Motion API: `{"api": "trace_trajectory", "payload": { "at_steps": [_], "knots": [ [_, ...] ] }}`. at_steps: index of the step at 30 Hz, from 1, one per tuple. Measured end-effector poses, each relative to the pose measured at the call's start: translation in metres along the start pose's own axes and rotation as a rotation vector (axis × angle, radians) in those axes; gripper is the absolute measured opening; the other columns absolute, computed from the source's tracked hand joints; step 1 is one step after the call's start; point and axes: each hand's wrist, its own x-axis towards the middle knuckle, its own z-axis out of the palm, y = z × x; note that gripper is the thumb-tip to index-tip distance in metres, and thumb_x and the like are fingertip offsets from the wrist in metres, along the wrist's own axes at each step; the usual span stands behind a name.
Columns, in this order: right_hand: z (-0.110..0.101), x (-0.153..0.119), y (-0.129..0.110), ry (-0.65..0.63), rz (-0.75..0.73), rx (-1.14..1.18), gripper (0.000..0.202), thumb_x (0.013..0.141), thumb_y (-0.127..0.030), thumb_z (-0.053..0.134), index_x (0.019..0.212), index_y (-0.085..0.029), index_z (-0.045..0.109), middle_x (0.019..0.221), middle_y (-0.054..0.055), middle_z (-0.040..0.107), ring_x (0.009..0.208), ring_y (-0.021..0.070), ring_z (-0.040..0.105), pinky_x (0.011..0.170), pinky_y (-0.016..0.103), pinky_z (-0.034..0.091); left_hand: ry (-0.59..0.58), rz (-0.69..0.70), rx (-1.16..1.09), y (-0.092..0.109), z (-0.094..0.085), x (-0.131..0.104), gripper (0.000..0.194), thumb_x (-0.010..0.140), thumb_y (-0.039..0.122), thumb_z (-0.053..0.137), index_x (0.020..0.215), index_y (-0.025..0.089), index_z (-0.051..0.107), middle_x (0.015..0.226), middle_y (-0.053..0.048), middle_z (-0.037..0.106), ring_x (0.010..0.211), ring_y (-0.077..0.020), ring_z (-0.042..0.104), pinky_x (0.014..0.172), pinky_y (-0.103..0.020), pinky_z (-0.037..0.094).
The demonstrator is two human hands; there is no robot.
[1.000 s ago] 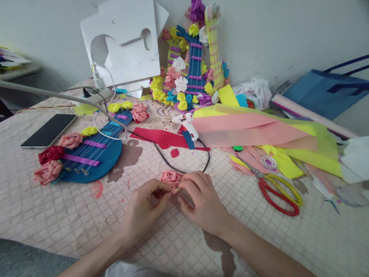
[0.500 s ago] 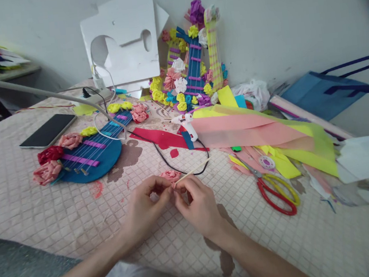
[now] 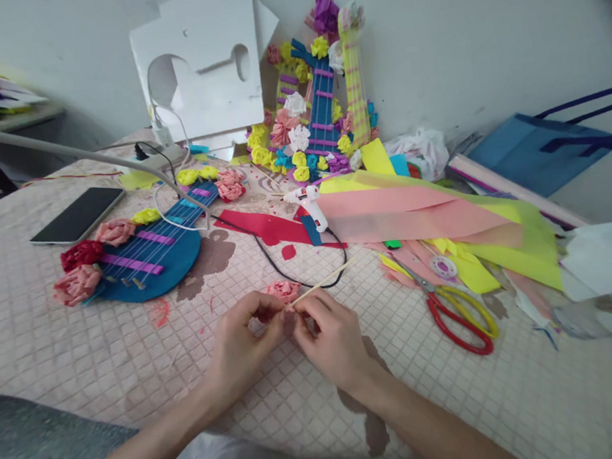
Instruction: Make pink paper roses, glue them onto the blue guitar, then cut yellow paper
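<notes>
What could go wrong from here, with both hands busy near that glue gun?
The thin pale stick at the right hand might snag the thin black cable, which could drag the white plastic glue gun. The left hand, close to the pink crumpled-paper flower, might crush it.

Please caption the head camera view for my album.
Left hand and right hand close together at a thin stick, pink paper flower just beyond.

Both grips [image 3: 245,339] [image 3: 330,339] curled, close together
</notes>
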Motion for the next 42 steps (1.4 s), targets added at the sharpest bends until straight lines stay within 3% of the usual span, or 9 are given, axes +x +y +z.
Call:
{"api": "trace_trajectory", "payload": {
  "at_steps": [6,13,18,25,32,42],
  "knots": [
    [-0.008,-0.002,0.009,-0.07,-0.135,-0.079,0.019,0.082,-0.008,0.049,0.088,-0.021,0.062,0.085,0.004,0.062,0.083,0.0169,0.06,0.072,0.029,0.049,-0.027,0.091,0.092,-0.002,-0.004,-0.001,0.012,0.081,0.012,0.053,0.087,0.018,0.061,0.08,0.0,0.065,0.073,-0.0117,0.059,0.068,-0.025,0.048],
    [-0.01,-0.003,0.014,-0.059,-0.182,-0.137,0.019,0.087,-0.026,0.057,0.105,-0.02,0.056,0.101,0.009,0.06,0.095,0.0243,0.051,0.081,0.042,0.044,-0.058,0.135,0.13,-0.003,-0.007,-0.006,0.012,0.083,0.012,0.054,0.089,0.019,0.061,0.082,0.001,0.064,0.074,-0.0112,0.06,0.066,-0.023,0.049],
    [-0.009,-0.003,0.014,-0.158,-0.188,-0.194,0.007,0.091,-0.022,0.053,0.093,-0.02,0.059,0.099,0.008,0.061,0.095,0.0238,0.049,0.081,0.042,0.041,-0.088,0.159,0.173,-0.004,-0.009,-0.01,0.012,0.084,0.012,0.053,0.09,0.019,0.061,0.082,0.0,0.064,0.071,-0.0103,0.059,0.061,-0.02,0.047],
    [-0.01,-0.004,0.015,-0.306,-0.22,-0.259,0.01,0.091,-0.013,0.049,0.087,-0.018,0.057,0.09,0.007,0.061,0.091,0.023,0.048,0.079,0.04,0.039,-0.166,0.245,0.241,-0.009,-0.015,-0.013,0.017,0.087,0.011,0.05,0.099,0.02,0.059,0.094,-0.003,0.061,0.085,-0.0129,0.059,0.072,-0.024,0.049],
    [-0.011,-0.005,0.014,-0.319,-0.25,-0.295,0.01,0.09,-0.011,0.049,0.088,-0.016,0.057,0.087,0.006,0.06,0.089,0.022,0.049,0.079,0.038,0.038,-0.107,0.462,0.565,-0.009,-0.013,-0.015,0.022,0.089,0.014,0.052,0.109,0.022,0.056,0.101,-0.005,0.06,0.092,-0.0189,0.055,0.08,-0.036,0.047],
    [-0.016,-0.012,0.006,-0.358,-0.184,-0.202,0.012,0.092,-0.011,0.047,0.096,-0.016,0.057,0.095,0.008,0.059,0.089,0.021,0.052,0.077,0.035,0.045,-0.121,0.435,0.51,-0.009,-0.01,-0.015,0.016,0.089,0.012,0.051,0.102,0.021,0.056,0.098,-0.003,0.061,0.088,-0.0174,0.055,0.078,-0.034,0.045]
  ]
}}
